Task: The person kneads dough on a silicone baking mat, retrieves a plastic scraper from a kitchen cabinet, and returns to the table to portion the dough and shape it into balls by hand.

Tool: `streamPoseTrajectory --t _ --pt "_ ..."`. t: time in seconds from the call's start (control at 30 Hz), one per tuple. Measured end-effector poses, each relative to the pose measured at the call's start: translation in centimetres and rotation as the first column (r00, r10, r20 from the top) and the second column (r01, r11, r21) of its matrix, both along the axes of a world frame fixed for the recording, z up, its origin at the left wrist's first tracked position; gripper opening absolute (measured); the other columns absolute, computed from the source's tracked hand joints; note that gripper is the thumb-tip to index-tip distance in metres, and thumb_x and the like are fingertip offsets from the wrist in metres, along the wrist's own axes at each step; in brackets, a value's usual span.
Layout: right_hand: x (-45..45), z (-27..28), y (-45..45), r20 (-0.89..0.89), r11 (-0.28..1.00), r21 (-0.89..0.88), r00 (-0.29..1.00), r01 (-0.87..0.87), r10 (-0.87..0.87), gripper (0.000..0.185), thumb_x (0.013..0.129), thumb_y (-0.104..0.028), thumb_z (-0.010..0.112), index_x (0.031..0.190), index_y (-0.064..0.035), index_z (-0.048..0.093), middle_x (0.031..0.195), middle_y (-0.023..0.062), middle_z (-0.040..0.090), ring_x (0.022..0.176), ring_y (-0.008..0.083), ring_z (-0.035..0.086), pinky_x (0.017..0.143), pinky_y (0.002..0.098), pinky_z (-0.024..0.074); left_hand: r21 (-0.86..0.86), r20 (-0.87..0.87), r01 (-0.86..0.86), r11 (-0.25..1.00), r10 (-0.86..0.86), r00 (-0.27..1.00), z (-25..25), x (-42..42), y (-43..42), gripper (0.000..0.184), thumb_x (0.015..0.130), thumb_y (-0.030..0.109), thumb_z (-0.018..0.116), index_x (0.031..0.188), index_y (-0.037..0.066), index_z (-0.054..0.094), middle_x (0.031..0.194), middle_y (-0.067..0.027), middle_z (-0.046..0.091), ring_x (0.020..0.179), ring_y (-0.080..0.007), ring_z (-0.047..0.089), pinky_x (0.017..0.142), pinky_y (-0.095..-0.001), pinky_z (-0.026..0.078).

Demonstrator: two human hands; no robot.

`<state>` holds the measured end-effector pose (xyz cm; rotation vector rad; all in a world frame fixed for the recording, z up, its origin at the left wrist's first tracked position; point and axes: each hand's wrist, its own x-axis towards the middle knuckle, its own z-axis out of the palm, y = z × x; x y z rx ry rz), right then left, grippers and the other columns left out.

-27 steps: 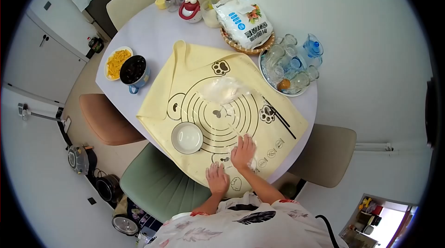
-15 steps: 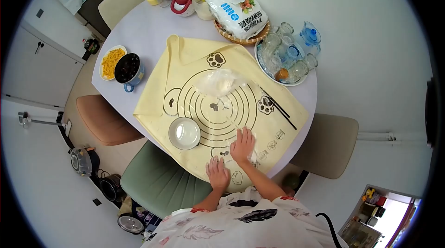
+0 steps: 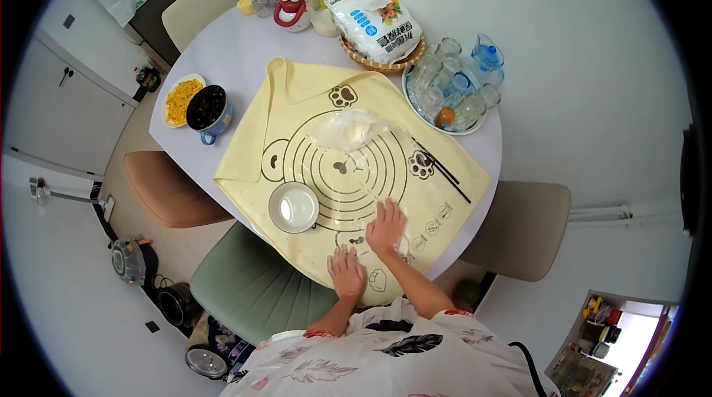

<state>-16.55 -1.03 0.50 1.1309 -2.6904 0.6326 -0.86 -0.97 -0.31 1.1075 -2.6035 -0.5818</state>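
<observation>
- I watch from afar: my left grip [image 3: 346,272] lies palm down on the near edge of the cream baking mat [image 3: 297,119], fingers apart, holding nothing that I can make out.
- My right grip [image 3: 386,228] lies palm down on the mat, right of and a little ahead of the left one, fingers extended; I cannot tell what is under its palm.
- Just ahead of the right grip's fingertips, a thin pale strip [image 3: 370,192] lies on the printed rings.
- White powder [image 3: 403,246] marks the mat just beside the right grip.
- The white bowl [image 3: 294,207] sits ahead and to the left of both grips.
- Further ahead, a clear plastic bag [image 3: 347,130] rests on the mat with something pale in it.
- Black chopsticks [image 3: 443,171] lie ahead and to the right of my right grip.
- Well beyond both grips, a round tray [image 3: 461,131] of glassware stands on the table [image 3: 239,41], to the right.
</observation>
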Motion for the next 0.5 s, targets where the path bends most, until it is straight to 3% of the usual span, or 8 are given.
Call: streamPoseTrajectory --t 0.2,0.3,0.4,0.5 --pt "-0.2 -0.3 0.0 0.011 0.998 -0.054 1.0 0.008 -0.008 0.046 0.068 -0.012 0.052 0.112 -0.0007 0.048 0.123 0.0186 0.043 0.114 0.0368 0.038 0.094 0.0472 0.0289 0.011 -0.007 0.001 1.0 -0.001 1.0 0.1 0.0 -0.3 0.045 0.076 0.015 0.05 0.12 0.008 0.045 0.131 -0.0121 0.038 0.126 -0.0291 0.029 0.106 -0.0492 0.017" --pt "-0.6 -0.5 0.2 0.244 0.989 -0.125 0.969 0.08 -0.048 0.043 0.069 -0.012 0.053 0.111 -0.0018 0.049 0.122 0.0182 0.044 0.114 0.0355 0.039 0.095 0.0484 0.0284 -0.009 -0.028 0.006 1.0 -0.006 1.0 0.0 0.2 -0.1 0.044 0.076 0.015 0.05 0.12 0.009 0.046 0.129 -0.0122 0.039 0.126 -0.0288 0.03 0.106 -0.0496 0.018" --pt "-0.8 0.5 0.2 0.175 0.991 -0.013 0.976 0.135 -0.131 0.045 0.07 -0.014 0.054 0.113 -0.0018 0.047 0.124 0.0188 0.042 0.117 0.0353 0.037 0.096 0.05 0.0266 0.01 -0.015 -0.006 1.0 0.006 1.0 0.0 0.2 -0.2 0.044 0.076 0.015 0.05 0.119 0.008 0.046 0.129 -0.0124 0.039 0.125 -0.0289 0.03 0.106 -0.0492 0.018" --pt "-1.3 -0.8 -0.2 0.057 0.999 0.026 0.997 0.045 -0.046 0.048 0.074 -0.019 0.052 0.117 0.0005 0.044 0.126 0.0193 0.04 0.119 0.0367 0.034 0.097 0.051 0.025 0.015 -0.014 0.001 1.0 -0.001 1.0 0.1 -0.1 -0.3 0.043 0.076 0.016 0.05 0.118 0.008 0.047 0.128 -0.0126 0.04 0.125 -0.0292 0.03 0.106 -0.0488 0.018"
